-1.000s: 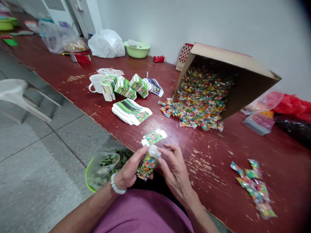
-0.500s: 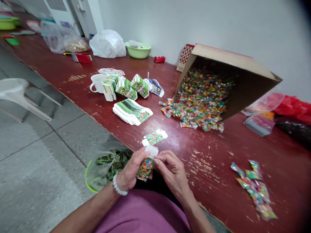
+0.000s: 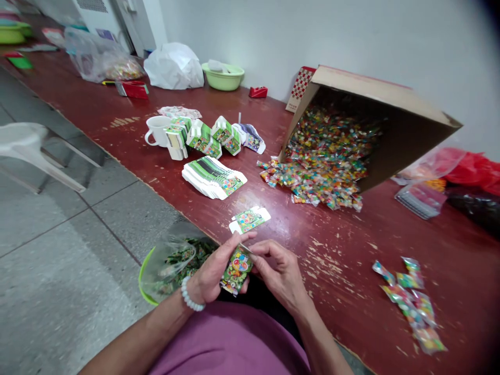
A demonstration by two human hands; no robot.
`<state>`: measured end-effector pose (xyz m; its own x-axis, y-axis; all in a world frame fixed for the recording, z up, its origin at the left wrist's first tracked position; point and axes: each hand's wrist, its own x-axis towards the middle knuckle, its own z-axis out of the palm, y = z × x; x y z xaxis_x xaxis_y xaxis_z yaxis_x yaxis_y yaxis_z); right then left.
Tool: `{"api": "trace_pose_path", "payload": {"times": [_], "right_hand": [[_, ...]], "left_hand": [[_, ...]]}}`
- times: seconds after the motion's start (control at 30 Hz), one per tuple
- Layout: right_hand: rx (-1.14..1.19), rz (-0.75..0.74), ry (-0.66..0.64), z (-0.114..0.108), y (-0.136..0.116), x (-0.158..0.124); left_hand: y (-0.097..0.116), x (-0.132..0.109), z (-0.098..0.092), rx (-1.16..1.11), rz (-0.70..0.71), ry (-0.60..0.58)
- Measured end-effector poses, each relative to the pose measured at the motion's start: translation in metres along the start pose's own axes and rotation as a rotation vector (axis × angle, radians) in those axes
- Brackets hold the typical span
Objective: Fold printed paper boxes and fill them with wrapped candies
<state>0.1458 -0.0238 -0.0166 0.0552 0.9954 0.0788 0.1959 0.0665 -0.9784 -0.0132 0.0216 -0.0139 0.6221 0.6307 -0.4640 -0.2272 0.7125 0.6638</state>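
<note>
A small printed green candy box [image 3: 237, 268] is held over my lap, its picture side facing up. My left hand [image 3: 214, 271] wraps around it from the left, with a bead bracelet at the wrist. The fingers of my right hand [image 3: 278, 271] pinch the box's top right corner, by the top edge. Just beyond my hands, one flat unfolded carton [image 3: 250, 219] lies on the table. Farther back is a fanned stack of flat cartons [image 3: 213, 178].
A tipped cardboard box [image 3: 390, 88] spills wrapped candies [image 3: 328, 161] onto the red table [image 3: 312, 312]. Several candy packets [image 3: 410, 297] lie at right. A white mug [image 3: 157, 130] and bundled cartons [image 3: 203, 138] stand behind. Below the table edge is a lined green bin [image 3: 144, 281] containing green packs.
The white flap that stood up at the top of the candy box is folded down. My left fingers have stretched across the top, while my right hand stays at the corner.
</note>
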Motion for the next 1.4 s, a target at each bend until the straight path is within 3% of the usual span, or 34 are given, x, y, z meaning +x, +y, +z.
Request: {"api": "trace_pose_path", "payload": {"times": [0.1,0.2,0.43,0.57,0.77,0.87,1.0,1.13,1.23,1.3,1.4], "right_hand": [[0.041,0.044,-0.069,-0.001,-0.002,0.002],[0.117,0.115,-0.045,0.002,-0.001,0.005],[0.424,0.236,-0.068,0.007,0.005,0.011],[0.247,0.162,-0.06,0.007,-0.001,0.006],[-0.256,-0.2,-0.006,0.025,0.009,-0.012],[-0.536,-0.304,-0.019,0.035,0.011,-0.009],[-0.729,-0.375,-0.03,0.046,0.006,0.011],[-0.677,-0.404,-0.144,0.062,0.005,0.026],[-0.655,-0.399,-0.244,0.072,0.012,0.026],[-0.632,-0.401,-0.222,0.071,0.02,0.024],[-0.57,-0.403,-0.057,0.054,0.033,0.027]], "left_hand": [[0.001,0.002,0.001,0.043,-0.009,0.02],[-0.001,0.004,0.001,0.086,0.022,0.033],[-0.003,0.005,-0.006,0.058,-0.037,-0.064],[0.002,0.003,-0.006,0.09,-0.029,-0.014],[0.001,0.01,-0.01,-0.166,0.012,0.057],[0.003,0.013,-0.013,-0.152,0.092,0.125],[0.015,0.01,-0.02,0.018,0.349,0.17],[0.022,-0.004,-0.042,0.269,0.422,0.241],[0.025,-0.019,-0.066,0.545,0.477,0.407],[0.03,-0.028,-0.081,0.723,0.548,0.544],[0.039,-0.031,-0.094,0.857,0.657,0.654]]}}
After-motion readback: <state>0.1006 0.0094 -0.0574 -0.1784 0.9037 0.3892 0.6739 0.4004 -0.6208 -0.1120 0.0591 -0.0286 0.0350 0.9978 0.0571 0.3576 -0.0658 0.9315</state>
